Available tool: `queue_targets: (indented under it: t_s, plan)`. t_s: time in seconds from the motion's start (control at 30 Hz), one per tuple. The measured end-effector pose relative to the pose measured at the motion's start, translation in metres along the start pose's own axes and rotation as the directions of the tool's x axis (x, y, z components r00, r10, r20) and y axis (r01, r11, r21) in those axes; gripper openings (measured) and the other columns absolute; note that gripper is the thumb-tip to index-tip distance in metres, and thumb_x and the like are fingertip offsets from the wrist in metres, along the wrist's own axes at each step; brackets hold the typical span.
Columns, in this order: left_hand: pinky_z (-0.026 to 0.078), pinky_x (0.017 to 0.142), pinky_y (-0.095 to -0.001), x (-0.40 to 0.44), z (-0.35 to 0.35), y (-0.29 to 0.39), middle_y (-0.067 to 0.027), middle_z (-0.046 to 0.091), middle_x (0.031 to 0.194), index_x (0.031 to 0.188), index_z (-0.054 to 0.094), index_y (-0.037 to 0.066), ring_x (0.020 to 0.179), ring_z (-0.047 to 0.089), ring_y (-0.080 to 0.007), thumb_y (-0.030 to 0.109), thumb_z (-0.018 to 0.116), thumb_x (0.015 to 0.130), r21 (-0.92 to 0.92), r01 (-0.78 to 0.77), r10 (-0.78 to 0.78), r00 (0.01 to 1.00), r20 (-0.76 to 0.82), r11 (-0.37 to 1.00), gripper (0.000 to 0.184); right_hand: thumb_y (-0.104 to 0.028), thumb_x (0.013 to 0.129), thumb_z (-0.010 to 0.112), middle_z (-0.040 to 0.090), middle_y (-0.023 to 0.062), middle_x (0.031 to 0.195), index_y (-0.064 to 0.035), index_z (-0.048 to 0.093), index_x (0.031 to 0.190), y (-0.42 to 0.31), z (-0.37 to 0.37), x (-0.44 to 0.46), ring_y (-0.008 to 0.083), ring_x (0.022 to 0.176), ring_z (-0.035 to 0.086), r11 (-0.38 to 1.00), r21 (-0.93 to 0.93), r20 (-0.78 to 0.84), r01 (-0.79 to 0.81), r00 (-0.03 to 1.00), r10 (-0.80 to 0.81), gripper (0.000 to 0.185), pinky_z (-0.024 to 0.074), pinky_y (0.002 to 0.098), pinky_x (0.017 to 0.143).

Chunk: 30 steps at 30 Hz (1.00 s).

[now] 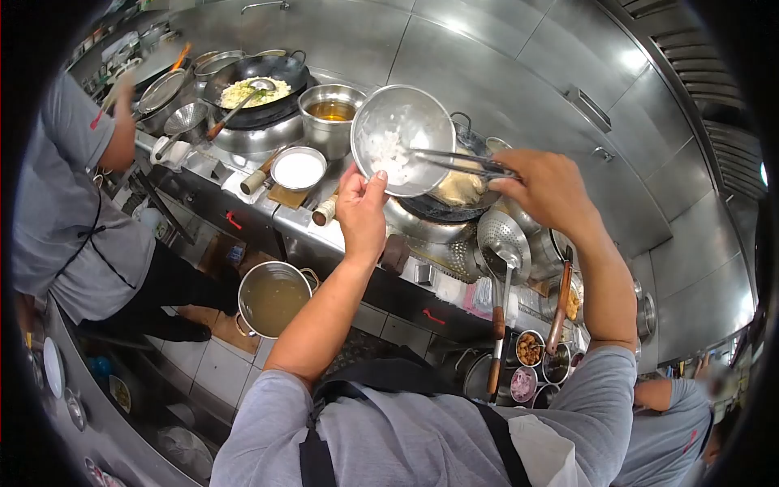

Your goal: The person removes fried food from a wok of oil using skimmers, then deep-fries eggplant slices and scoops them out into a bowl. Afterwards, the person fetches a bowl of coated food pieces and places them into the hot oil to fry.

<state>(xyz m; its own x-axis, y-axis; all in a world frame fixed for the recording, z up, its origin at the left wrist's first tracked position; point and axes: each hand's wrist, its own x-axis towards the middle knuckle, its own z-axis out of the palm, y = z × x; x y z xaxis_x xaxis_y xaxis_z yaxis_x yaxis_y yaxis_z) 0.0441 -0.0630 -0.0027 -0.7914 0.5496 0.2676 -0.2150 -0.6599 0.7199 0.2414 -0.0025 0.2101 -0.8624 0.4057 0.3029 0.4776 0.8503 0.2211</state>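
Observation:
My left hand (362,209) grips the lower rim of a metal bowl (422,109), thumb inside. The bowl is tilted towards me and holds some white pieces (391,154). My right hand (548,188) is closed round dark tongs (466,162), whose tips reach into the bowl beside the white pieces. Behind and below the bowl is a wok with a pale, rounded piece of food (459,185), partly hidden by the tongs and bowl. A metal pot of amber liquid (331,110) stands just left of the bowl.
A wok (296,79) with yellow-green food and a ladle sits at the back left. A white bowl (299,168) is near the counter edge. A perforated skimmer (504,238) lies right. A pot of cloudy liquid (274,300) stands low left. Co-workers stand left (105,227) and lower right (669,430).

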Motion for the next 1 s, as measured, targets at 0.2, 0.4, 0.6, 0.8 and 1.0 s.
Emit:
queue_targets:
  t_s: [0.2, 0.4, 0.6, 0.8, 1.0]
  plan:
    - [0.058, 0.077, -0.0356, -0.002, -0.008, -0.010, -0.0049, 0.060, 0.089, 0.073, 0.047, 0.009, 0.079, 0.059, -0.0114, 0.011, 0.060, 0.093, -0.063, 0.303, -0.307, 0.948, -0.079, 0.951, 0.023, -0.036, 0.082, 0.068, 0.070, 0.0123, 0.096, -0.0120, 0.068, 0.108, 0.054, 0.001, 0.006, 0.0346, 0.088, 0.066, 0.981, -0.041, 0.012, -0.188, 0.982, 0.189, 0.035, 0.0511, 0.0450, 0.076]
    - [0.058, 0.075, -0.0349, -0.026, -0.015, -0.017, -0.0061, 0.061, 0.092, 0.082, 0.054, 0.007, 0.085, 0.061, -0.0129, 0.012, 0.061, 0.092, -0.040, 0.393, -0.395, 0.913, -0.102, 0.918, 0.013, -0.040, 0.085, 0.065, 0.068, 0.0163, 0.107, -0.0089, 0.065, 0.114, 0.136, 0.145, 0.052, 0.0347, 0.103, 0.064, 0.895, -0.187, 0.217, -0.405, 0.871, 0.440, 0.043, 0.0505, 0.0452, 0.088]
    - [0.056, 0.078, -0.0352, -0.025, -0.022, 0.002, -0.0051, 0.062, 0.092, 0.086, 0.056, 0.007, 0.085, 0.061, -0.0125, 0.014, 0.061, 0.092, -0.048, 0.315, -0.318, 0.941, -0.114, 0.948, 0.011, -0.045, 0.086, 0.062, 0.067, 0.0205, 0.109, -0.0060, 0.063, 0.118, 0.169, 0.211, 0.065, 0.0363, 0.103, 0.064, 0.837, 0.147, -0.047, -0.527, 0.841, 0.539, 0.050, 0.0487, 0.0451, 0.089]
    - [0.052, 0.080, -0.0307, -0.008, -0.023, 0.021, -0.0038, 0.062, 0.100, 0.083, 0.058, 0.003, 0.089, 0.060, -0.0115, 0.013, 0.061, 0.093, -0.113, 0.154, -0.168, 0.978, -0.122, 0.982, 0.014, -0.037, 0.083, 0.070, 0.069, 0.0188, 0.099, -0.0054, 0.064, 0.113, 0.053, 0.033, 0.036, 0.0339, 0.089, 0.067, 0.952, 0.280, -0.018, -0.128, 0.990, 0.139, 0.044, 0.0511, 0.0411, 0.078]
    - [0.047, 0.072, -0.0256, -0.010, -0.016, 0.017, -0.0068, 0.050, 0.123, 0.066, 0.049, 0.004, 0.090, 0.054, -0.0098, 0.012, 0.065, 0.092, -0.135, -0.052, 0.051, 0.999, -0.007, 0.989, 0.031, -0.029, 0.080, 0.072, 0.068, 0.0158, 0.093, -0.0052, 0.065, 0.108, -0.013, -0.006, 0.017, 0.0348, 0.080, 0.065, 0.994, 0.048, 0.080, 0.096, 0.992, -0.100, 0.037, 0.0495, 0.0430, 0.072]
